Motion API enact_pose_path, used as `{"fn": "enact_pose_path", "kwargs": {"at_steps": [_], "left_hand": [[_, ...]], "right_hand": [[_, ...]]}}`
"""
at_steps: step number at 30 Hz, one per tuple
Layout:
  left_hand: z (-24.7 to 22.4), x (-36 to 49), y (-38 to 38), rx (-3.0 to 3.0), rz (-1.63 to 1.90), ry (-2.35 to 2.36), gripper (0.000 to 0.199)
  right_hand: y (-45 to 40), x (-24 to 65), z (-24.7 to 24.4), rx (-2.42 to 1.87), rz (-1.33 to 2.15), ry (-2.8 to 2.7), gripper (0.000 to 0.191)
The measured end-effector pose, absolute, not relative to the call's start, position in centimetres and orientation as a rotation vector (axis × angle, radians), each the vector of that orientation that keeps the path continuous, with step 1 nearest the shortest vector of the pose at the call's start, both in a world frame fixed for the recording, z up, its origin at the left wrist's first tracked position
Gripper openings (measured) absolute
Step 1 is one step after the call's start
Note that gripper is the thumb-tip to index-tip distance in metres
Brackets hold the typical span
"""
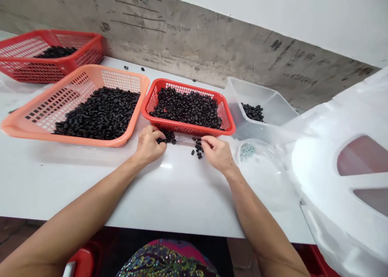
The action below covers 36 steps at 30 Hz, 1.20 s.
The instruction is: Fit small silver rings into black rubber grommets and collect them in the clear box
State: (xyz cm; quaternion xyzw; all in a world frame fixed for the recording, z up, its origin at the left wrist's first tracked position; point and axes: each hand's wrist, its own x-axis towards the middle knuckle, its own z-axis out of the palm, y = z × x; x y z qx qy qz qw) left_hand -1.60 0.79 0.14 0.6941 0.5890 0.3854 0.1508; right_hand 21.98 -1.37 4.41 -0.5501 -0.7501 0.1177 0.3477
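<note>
1. Stained concrete wall [194,47] rises behind a glossy white tabletop [75,184]; small black ring-shaped pieces [168,137] lie loose just in front of a red plastic mesh basket [182,127].
2. Likely risk: a careless sweep on this slick surface could scatter them, perhaps into the clear plastic bowl [260,176] nearby.
3. Left hand [148,145] curls over the heap; right hand [217,154] reaches fingertips-first beside it; hands stay apart; any grip cannot be told.

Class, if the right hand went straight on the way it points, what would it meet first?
The right hand would probably first meet the small black pieces by its fingertips.
</note>
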Motion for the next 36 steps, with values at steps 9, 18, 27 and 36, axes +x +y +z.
{"fn": "enact_pose_path", "kwargs": {"at_steps": [9, 18, 27, 36], "left_hand": [[0.1, -1.4, 0.4, 2.209, 0.774, 1.831, 0.026], [-0.4, -1.5, 0.9, 2.109, 0.985, 1.674, 0.024], [0.4, -1.0, -0.3, 2.393, 0.792, 1.597, 0.028], [-0.2, -0.4, 0.0, 2.619, 0.746, 1.545, 0.017]], "right_hand": [[-1.8, 20.8, 1.2, -1.298, 0.054, -2.278, 0.022], [-1.7, 18.5, 0.8, -1.265, -0.069, -2.577, 0.03], [-1.5, 19.4, -0.1, -1.195, 0.023, -2.433, 0.021], [-1.1, 20.7, 0.1, -1.231, 0.182, -2.113, 0.018]]}}
